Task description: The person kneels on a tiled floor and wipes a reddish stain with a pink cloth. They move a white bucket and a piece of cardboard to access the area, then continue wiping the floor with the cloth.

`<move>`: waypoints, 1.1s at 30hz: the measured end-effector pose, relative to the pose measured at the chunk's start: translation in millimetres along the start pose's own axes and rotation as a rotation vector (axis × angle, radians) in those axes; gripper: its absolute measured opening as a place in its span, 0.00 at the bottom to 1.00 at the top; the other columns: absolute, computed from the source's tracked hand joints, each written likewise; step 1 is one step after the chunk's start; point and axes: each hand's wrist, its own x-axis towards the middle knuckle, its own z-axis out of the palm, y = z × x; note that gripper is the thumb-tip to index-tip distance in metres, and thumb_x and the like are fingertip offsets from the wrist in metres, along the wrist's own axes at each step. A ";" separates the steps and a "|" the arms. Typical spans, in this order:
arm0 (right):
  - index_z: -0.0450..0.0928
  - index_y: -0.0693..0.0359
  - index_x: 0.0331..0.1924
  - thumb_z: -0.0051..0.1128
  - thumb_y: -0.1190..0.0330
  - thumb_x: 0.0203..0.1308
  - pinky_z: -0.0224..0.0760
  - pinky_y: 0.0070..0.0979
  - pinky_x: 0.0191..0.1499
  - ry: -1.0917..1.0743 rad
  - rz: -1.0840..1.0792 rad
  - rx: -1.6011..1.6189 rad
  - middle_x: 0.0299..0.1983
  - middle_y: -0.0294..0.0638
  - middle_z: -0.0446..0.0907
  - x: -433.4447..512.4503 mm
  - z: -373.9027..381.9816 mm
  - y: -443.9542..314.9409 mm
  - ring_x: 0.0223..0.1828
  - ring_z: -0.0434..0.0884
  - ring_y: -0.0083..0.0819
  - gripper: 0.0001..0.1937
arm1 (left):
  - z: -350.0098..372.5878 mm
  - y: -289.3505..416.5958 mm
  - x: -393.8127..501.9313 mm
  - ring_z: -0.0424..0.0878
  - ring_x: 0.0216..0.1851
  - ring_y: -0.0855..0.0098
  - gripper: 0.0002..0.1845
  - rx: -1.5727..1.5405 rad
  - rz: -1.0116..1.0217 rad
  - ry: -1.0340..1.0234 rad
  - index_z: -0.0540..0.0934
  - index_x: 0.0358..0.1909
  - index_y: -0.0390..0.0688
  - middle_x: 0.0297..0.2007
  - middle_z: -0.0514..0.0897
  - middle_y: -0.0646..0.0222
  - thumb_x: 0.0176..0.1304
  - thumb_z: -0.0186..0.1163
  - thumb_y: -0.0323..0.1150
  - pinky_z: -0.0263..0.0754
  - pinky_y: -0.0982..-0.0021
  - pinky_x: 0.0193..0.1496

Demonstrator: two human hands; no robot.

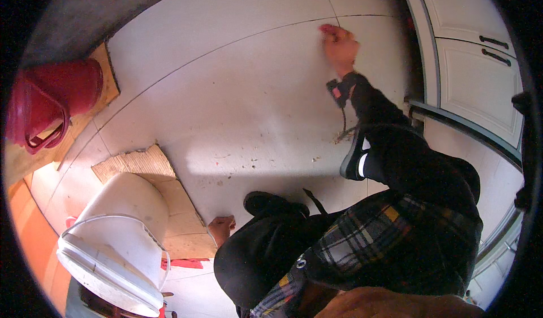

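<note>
My right hand (341,48) reaches out low over the pale tiled floor (237,89). It is blurred, and its curled fingers seem to pinch a small red thing (328,29) that I cannot make out. A black device with a cord (337,93) is strapped at that wrist. My left hand (221,229) is by my bent left knee, beside the edge of a flattened cardboard sheet (186,220). Its fingers are curled, and whether they hold anything is unclear. Crumbs and dirt (253,161) lie scattered on the tiles between my hands, with a small clump of debris (339,138) by my right shoe (353,161).
A white plastic bucket (123,203) with a wire handle stands on the cardboard. At the left, a dark red bucket (80,91) rests on a wooden board (108,78). White cabinets (475,80) with black handles line the right side. My left shoe (265,202) is on the floor.
</note>
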 end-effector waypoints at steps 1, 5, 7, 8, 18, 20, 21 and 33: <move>0.82 0.42 0.37 0.55 0.65 0.53 0.66 0.40 0.42 -0.108 -0.002 0.171 0.42 0.26 0.82 -2.4 2.2 -16.2 0.45 0.77 0.32 0.09 | 0.4 -0.6 2.9 0.80 0.19 0.73 0.10 -0.023 -0.055 -0.010 0.81 0.22 0.30 0.19 0.83 0.61 0.50 0.69 0.27 0.76 0.72 0.24; 0.82 0.45 0.42 0.57 0.62 0.51 0.63 0.44 0.51 -0.334 -0.464 0.238 0.48 0.30 0.78 -71.9 -14.2 -86.4 0.48 0.74 0.35 0.13 | 4.6 -7.8 8.2 0.79 0.17 0.74 0.09 -0.187 -0.208 0.028 0.80 0.19 0.31 0.18 0.82 0.62 0.47 0.69 0.27 0.74 0.72 0.23; 0.80 0.44 0.40 0.57 0.61 0.51 0.64 0.45 0.50 -0.375 -0.605 0.375 0.50 0.31 0.76 -96.6 -23.9 -110.2 0.51 0.72 0.36 0.11 | 4.6 -11.2 9.6 0.78 0.17 0.75 0.09 -0.041 -0.112 0.020 0.80 0.17 0.32 0.16 0.81 0.63 0.46 0.68 0.26 0.73 0.72 0.23; 0.80 0.43 0.41 0.57 0.62 0.51 0.64 0.45 0.51 -0.374 -0.702 0.388 0.51 0.32 0.75 -93.7 -20.5 -116.6 0.51 0.72 0.38 0.11 | 3.1 -13.2 9.0 0.77 0.17 0.75 0.09 0.035 -0.069 0.021 0.80 0.16 0.33 0.15 0.81 0.64 0.46 0.68 0.26 0.72 0.73 0.22; 0.80 0.40 0.38 0.53 0.58 0.57 0.68 0.42 0.51 -0.309 -0.936 0.251 0.48 0.23 0.78 91.1 35.3 -79.7 0.52 0.75 0.34 0.07 | 2.4 -8.5 6.7 0.75 0.15 0.77 0.09 0.102 -0.019 -0.009 0.80 0.15 0.34 0.14 0.80 0.67 0.46 0.67 0.28 0.70 0.73 0.22; 0.81 0.42 0.42 0.52 0.58 0.60 0.66 0.37 0.53 -0.334 -0.864 0.292 0.50 0.24 0.79 104.8 33.2 -44.3 0.52 0.75 0.32 0.09 | 2.1 -2.8 4.4 0.76 0.16 0.77 0.10 0.141 -0.019 0.028 0.81 0.16 0.34 0.14 0.80 0.67 0.47 0.68 0.29 0.70 0.73 0.22; 0.82 0.44 0.43 0.52 0.58 0.61 0.65 0.35 0.54 -0.348 -0.811 0.246 0.50 0.24 0.79 106.5 27.0 -20.8 0.52 0.75 0.31 0.10 | 2.0 -0.3 3.9 0.76 0.16 0.77 0.10 0.166 -0.033 0.022 0.81 0.17 0.34 0.14 0.80 0.67 0.47 0.69 0.29 0.71 0.73 0.22; 0.78 0.51 0.47 0.56 0.65 0.56 0.64 0.41 0.50 -0.252 -0.378 0.096 0.46 0.37 0.80 -104.3 -67.9 80.6 0.51 0.76 0.39 0.13 | 0.3 -27.7 18.3 0.76 0.15 0.75 0.09 0.156 0.171 -0.014 0.80 0.18 0.33 0.14 0.80 0.65 0.47 0.68 0.27 0.71 0.73 0.21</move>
